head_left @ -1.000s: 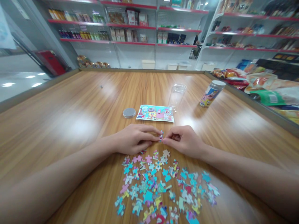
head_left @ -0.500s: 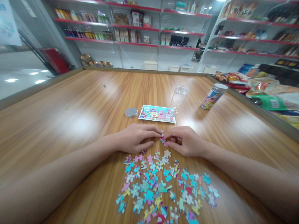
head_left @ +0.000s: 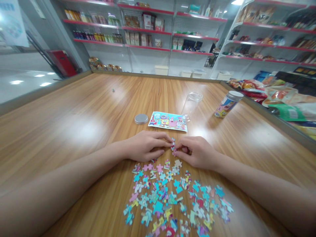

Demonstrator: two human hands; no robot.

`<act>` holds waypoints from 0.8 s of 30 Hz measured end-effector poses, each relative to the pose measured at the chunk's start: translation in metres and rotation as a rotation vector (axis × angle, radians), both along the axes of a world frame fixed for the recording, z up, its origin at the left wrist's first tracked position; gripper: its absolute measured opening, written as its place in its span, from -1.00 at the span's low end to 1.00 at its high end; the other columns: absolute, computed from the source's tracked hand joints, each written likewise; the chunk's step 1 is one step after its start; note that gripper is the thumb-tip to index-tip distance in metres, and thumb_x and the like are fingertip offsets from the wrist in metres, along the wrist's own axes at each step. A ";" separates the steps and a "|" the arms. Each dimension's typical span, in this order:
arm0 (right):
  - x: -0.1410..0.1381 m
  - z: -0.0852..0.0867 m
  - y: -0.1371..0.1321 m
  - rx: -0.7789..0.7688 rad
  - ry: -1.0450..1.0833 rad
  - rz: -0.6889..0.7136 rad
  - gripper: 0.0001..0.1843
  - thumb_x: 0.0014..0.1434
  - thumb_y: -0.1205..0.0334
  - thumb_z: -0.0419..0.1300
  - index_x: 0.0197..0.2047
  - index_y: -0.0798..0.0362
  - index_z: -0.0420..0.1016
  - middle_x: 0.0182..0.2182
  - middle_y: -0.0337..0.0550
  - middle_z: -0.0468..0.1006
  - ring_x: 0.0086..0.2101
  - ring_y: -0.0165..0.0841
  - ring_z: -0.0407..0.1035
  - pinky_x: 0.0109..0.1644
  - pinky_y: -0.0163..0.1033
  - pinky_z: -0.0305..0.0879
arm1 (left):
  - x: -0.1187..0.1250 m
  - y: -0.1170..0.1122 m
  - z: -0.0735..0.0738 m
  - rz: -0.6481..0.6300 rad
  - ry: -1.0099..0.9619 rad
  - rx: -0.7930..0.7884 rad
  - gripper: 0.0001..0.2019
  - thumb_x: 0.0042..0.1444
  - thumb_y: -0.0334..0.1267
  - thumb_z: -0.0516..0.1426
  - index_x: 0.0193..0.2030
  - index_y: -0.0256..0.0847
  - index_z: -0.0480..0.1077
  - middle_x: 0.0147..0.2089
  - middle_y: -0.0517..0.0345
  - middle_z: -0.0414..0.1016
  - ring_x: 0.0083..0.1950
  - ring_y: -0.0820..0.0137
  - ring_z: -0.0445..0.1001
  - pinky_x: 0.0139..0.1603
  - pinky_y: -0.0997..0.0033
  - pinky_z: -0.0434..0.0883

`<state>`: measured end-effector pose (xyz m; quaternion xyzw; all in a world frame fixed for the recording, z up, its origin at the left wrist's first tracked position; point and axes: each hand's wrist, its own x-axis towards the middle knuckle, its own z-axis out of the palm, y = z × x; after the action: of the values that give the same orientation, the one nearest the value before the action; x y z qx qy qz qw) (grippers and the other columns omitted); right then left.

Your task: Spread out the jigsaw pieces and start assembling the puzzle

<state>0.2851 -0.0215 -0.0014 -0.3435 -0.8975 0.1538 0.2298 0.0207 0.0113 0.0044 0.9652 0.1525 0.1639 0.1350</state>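
A small strip of joined jigsaw puzzle pieces (head_left: 173, 144), pink and multicoloured, lies on the table between my hands. My left hand (head_left: 146, 145) rests palm down with fingers stretched out, their tips touching the strip's left side; its thumb lies apart from it. From the right, my right hand (head_left: 197, 151) pinches a pink puzzle piece (head_left: 174, 153) at the strip's lower end between thumb and fingers. Many loose puzzle pieces (head_left: 158, 208), mostly turquoise, pink and yellow, are scattered closer to me. A cartoon picture sheet (head_left: 168, 121) lies just beyond my hands.
Beside the sheet are a round silver lid (head_left: 141, 118) and a clear jar (head_left: 192, 104). A printed canister (head_left: 227, 104) stands farther right. Bagged snacks (head_left: 278, 93) lie past the right edge of the wooden table (head_left: 81, 105). Stocked shelves (head_left: 148, 29) line the back.
The view has shifted slightly, so everything sits a little farther right and lower. My right fingers have closed in at the strip's lower end; my left hand stays against it.
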 end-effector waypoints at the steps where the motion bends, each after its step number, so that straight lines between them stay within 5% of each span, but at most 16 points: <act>1: 0.000 0.000 0.000 0.010 -0.003 0.006 -0.83 0.27 0.12 0.26 -0.24 0.06 0.51 -0.47 -0.30 0.45 -0.46 -0.49 0.30 -0.33 -0.35 0.16 | 0.000 0.000 0.000 0.001 0.000 0.001 -0.63 0.30 -0.33 0.07 0.22 -0.16 0.41 0.23 -0.02 0.43 0.17 0.25 0.49 0.19 0.22 0.48; 6: -0.001 -0.001 0.000 0.049 -0.012 0.030 -0.83 0.28 0.11 0.26 -0.23 0.05 0.52 -0.45 -0.29 0.47 -0.45 -0.48 0.32 -0.33 -0.35 0.17 | 0.001 0.000 -0.001 0.001 -0.007 0.005 -0.63 0.29 -0.33 0.08 0.22 -0.15 0.41 0.22 -0.02 0.44 0.16 0.25 0.50 0.18 0.20 0.49; 11: -0.002 -0.002 -0.002 0.065 -0.026 0.006 -0.73 0.29 0.09 0.25 0.00 0.02 0.52 -0.47 -0.30 0.47 -0.48 -0.47 0.32 -0.36 -0.34 0.16 | 0.001 0.000 0.000 -0.004 -0.018 0.002 -0.64 0.28 -0.34 0.09 0.20 -0.16 0.43 0.20 -0.02 0.45 0.16 0.25 0.50 0.17 0.22 0.50; 24: -0.001 0.000 -0.001 0.045 -0.021 0.047 -0.83 0.28 0.13 0.25 -0.20 0.06 0.54 -0.47 -0.27 0.48 -0.46 -0.47 0.31 -0.35 -0.34 0.16 | 0.000 0.000 -0.002 -0.004 -0.017 -0.010 -0.65 0.30 -0.34 0.08 0.20 -0.17 0.42 0.23 -0.01 0.44 0.18 0.26 0.49 0.21 0.21 0.47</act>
<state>0.2838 -0.0222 -0.0012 -0.3188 -0.9109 0.1352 0.2243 0.0203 0.0116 0.0028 0.9634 0.1503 0.1709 0.1415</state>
